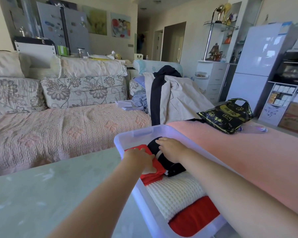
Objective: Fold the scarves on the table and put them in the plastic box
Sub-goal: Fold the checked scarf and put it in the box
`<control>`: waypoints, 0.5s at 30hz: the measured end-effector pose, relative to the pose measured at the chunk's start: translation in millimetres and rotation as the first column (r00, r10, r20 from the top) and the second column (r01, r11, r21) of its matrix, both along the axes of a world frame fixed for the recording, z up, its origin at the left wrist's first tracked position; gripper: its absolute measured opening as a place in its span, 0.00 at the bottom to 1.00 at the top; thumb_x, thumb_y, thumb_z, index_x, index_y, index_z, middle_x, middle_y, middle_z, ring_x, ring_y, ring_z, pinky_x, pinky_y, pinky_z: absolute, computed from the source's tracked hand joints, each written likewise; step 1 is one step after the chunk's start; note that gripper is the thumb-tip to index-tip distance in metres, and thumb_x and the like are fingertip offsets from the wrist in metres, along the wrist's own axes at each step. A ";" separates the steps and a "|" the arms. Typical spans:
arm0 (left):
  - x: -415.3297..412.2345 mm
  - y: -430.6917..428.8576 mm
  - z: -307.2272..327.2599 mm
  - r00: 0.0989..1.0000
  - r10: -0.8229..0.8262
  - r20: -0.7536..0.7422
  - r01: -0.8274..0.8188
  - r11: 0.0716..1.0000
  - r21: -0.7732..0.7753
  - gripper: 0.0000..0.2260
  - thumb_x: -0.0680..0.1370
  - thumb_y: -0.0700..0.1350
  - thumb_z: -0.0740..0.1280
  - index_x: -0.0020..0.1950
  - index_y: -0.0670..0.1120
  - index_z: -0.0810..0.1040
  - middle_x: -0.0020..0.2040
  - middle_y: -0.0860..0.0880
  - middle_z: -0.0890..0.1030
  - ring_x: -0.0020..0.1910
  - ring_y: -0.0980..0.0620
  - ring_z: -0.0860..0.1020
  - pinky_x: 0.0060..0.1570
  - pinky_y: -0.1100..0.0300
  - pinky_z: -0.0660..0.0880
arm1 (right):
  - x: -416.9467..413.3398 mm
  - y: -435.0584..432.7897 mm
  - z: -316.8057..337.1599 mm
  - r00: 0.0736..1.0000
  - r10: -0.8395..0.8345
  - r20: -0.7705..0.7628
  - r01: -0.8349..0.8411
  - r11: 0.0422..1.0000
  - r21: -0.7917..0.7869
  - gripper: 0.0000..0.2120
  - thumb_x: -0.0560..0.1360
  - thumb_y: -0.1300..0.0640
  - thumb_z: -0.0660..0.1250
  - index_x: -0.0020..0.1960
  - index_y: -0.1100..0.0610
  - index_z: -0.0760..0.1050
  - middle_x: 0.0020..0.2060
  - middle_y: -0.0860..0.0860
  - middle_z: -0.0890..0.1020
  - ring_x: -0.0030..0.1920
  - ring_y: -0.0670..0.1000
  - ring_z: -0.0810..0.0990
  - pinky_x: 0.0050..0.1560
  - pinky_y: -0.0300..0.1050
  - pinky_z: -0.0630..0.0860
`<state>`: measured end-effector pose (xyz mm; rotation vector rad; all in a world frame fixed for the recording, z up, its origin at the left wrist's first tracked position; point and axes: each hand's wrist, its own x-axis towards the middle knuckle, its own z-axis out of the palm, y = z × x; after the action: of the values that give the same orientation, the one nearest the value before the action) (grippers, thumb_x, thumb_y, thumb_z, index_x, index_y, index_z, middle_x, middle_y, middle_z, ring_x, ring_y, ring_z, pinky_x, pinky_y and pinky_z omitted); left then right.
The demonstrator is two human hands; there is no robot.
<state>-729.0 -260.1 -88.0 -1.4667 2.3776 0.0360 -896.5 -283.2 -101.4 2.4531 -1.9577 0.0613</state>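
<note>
- The black scarf [175, 168] sits folded at the far end of the plastic box [134, 130]. My right hand [172, 148] rests on top of it, fingers laid close together and not gripping.
- Just left of it, my left hand [139, 158] presses the folded red scarf [155, 174] down, fingers flat, thumb along the cloth.
- Nearer me in the box lie a white knit scarf [175, 191] and another red one [194, 217].
- The box stands on the table [58, 186]; I see no loose scarf there.
- I judge this the packing step, nearly finished; next I should tuck both bundles level, then lift my hands out.
</note>
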 end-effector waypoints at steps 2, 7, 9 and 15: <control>0.9 -0.4 0.3 0.999 0.011 -0.034 -0.010 0.999 0.030 0.27 0.79 0.65 0.48 0.78 0.61 0.54 0.77 0.48 0.58 0.74 0.40 0.62 0.68 0.43 0.65 | 2.6 -0.2 2.2 0.998 -0.042 0.039 0.040 0.998 0.045 0.13 0.85 0.60 0.54 0.66 0.63 0.70 0.65 0.57 0.74 0.68 0.55 0.71 0.63 0.43 0.63; 1.6 -3.5 3.8 0.997 -0.030 -0.071 0.034 0.998 0.046 0.26 0.80 0.61 0.46 0.78 0.59 0.58 0.76 0.50 0.62 0.72 0.44 0.65 0.67 0.44 0.67 | 4.2 18.1 6.0 1.000 -0.028 0.002 0.028 0.997 -0.076 0.23 0.79 0.55 0.61 0.74 0.55 0.64 0.70 0.54 0.65 0.71 0.57 0.63 0.68 0.51 0.66; 1.2 -0.3 3.7 0.993 0.000 -0.115 0.002 1.000 0.015 0.27 0.80 0.61 0.51 0.78 0.55 0.57 0.75 0.49 0.62 0.71 0.43 0.66 0.65 0.46 0.68 | 0.5 28.9 14.9 1.000 -0.017 -0.025 0.016 1.000 -0.024 0.28 0.74 0.52 0.66 0.72 0.51 0.65 0.68 0.51 0.64 0.72 0.55 0.61 0.68 0.50 0.66; 1.0 3.6 3.1 0.989 0.052 -0.136 -0.058 0.998 -0.034 0.33 0.76 0.64 0.60 0.76 0.48 0.62 0.72 0.48 0.66 0.69 0.43 0.68 0.62 0.46 0.72 | -14.1 44.4 11.9 0.963 0.028 -0.269 0.034 0.974 0.224 0.56 0.68 0.48 0.76 0.82 0.48 0.40 0.80 0.50 0.37 0.80 0.52 0.40 0.78 0.50 0.52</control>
<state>-728.0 -256.5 -84.9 -1.5944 2.4558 0.1076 -910.5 -238.8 -89.5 2.4258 -1.9414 -0.4998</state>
